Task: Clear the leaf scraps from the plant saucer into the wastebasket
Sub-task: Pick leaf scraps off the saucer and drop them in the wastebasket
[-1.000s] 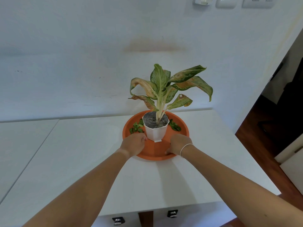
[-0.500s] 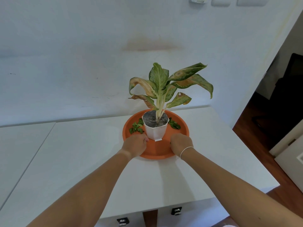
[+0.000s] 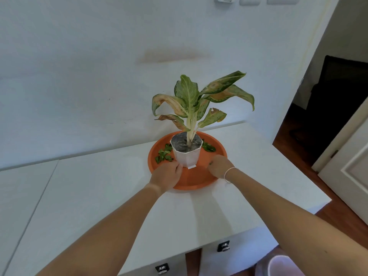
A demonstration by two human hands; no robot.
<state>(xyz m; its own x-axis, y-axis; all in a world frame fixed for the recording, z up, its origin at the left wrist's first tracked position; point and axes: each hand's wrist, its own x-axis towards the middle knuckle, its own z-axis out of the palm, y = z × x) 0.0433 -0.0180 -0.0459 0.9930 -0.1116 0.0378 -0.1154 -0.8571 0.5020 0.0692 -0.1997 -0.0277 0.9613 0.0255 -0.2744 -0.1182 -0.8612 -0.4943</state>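
Note:
An orange plant saucer (image 3: 191,183) sits on the white table and holds a white pot (image 3: 187,157) with a leafy plant. Green leaf scraps (image 3: 163,155) lie in the saucer left of the pot, and more leaf scraps (image 3: 209,148) lie to its right. My left hand (image 3: 166,176) rests over the saucer's near left rim, fingers curled against the pot's base; what they hold is hidden. My right hand (image 3: 220,166) is in the saucer right of the pot, fingertips pinched on a small green scrap. The pale rim of the wastebasket (image 3: 282,264) shows on the floor at bottom right.
The white table (image 3: 99,196) backs onto a white wall and ends just right of the saucer. Drawer knobs (image 3: 224,247) show under its front edge. To the right are a wooden floor, a dark doorway and a white door (image 3: 354,172).
Both hands have slid a little further into the saucer towards the pot. My right hand's fingers have closed beside the right scraps. The wastebasket has come into view.

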